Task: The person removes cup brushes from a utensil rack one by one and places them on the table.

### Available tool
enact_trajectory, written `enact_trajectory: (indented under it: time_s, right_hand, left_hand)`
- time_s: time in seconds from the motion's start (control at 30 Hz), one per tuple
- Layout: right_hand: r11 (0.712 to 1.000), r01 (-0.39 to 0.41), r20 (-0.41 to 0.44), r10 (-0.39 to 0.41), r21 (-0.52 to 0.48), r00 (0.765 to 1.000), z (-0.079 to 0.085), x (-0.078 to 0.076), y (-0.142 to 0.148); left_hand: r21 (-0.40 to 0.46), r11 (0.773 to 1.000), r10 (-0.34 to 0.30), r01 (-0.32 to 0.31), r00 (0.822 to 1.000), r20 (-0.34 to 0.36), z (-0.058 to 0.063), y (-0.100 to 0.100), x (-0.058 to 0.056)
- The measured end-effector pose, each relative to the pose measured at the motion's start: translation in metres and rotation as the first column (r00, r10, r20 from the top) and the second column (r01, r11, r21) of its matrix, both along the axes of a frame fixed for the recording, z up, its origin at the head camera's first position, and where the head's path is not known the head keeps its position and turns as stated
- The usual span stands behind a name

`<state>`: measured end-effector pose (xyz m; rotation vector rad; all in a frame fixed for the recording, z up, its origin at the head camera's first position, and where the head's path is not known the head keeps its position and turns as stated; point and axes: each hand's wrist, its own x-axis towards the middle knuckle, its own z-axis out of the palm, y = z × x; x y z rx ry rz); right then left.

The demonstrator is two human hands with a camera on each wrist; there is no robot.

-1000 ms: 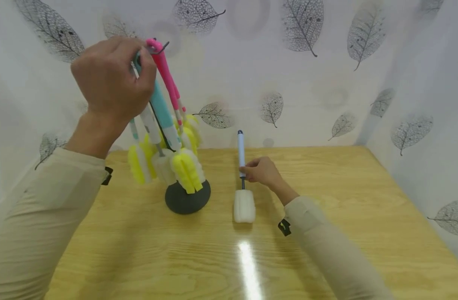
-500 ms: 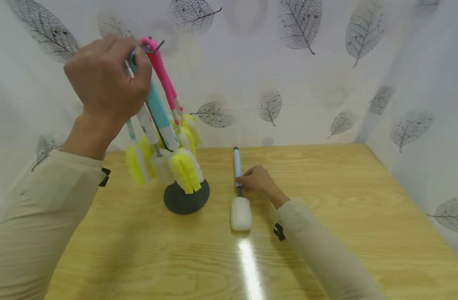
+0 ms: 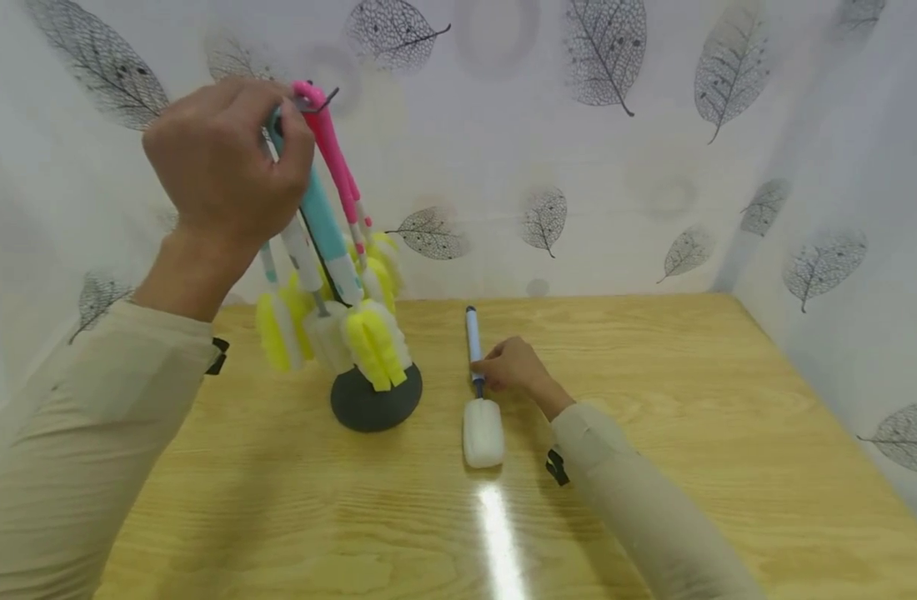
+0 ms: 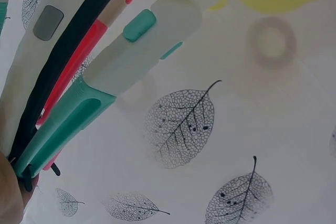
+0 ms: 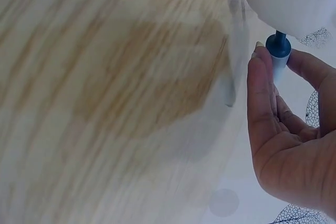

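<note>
No text, label, brand, number or sign can be read in any of the views.

Left of centre, hanging brushes [image 3: 374,342] sit above the stand's base [image 3: 376,406] on the tabletop [image 3: 714,417], a single brush [image 3: 483,433] at centre to their right, the backdrop [image 3: 481,167] behind, across the upper frame.
</note>
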<state>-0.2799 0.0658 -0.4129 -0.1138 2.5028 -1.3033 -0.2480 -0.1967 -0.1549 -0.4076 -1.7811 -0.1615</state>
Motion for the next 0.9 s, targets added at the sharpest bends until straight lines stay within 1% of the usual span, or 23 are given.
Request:
enact_trajectory:
  time_s: [0.2,0.4,0.7,0.9]
  right_hand:
    - [1.000,0.004,0.013,-0.004,0.019,1.000,-0.0007,0.0014,-0.0012]
    - [1.000,0.010,0.031,-0.010,0.013,0.999,-0.0061,0.0013,-0.0025]
    - [0.999,-0.010,0.027,0.009,0.039,1.000,-0.0036,0.0017,-0.0014]
    - [1.000,-0.014,0.022,0.014,0.003,1.000,-0.0033,0.0033,0.0003]
  left_hand:
    - [0.002,1.000,-0.003,0.003,1.000,-0.017,-0.0010,0.0016,-0.0006]
    - [-0.012,1.000,0.005,-0.005,1.000,-0.007,-0.0016,0.0009,-0.0003]
    - [-0.008,1.000,0.002,-0.003,1.000,-0.014,-0.0006,0.0007,-0.0004]
    - [-0.007,1.000,-0.002,0.002,1.000,-0.019,-0.0004,0.0009,-0.0001]
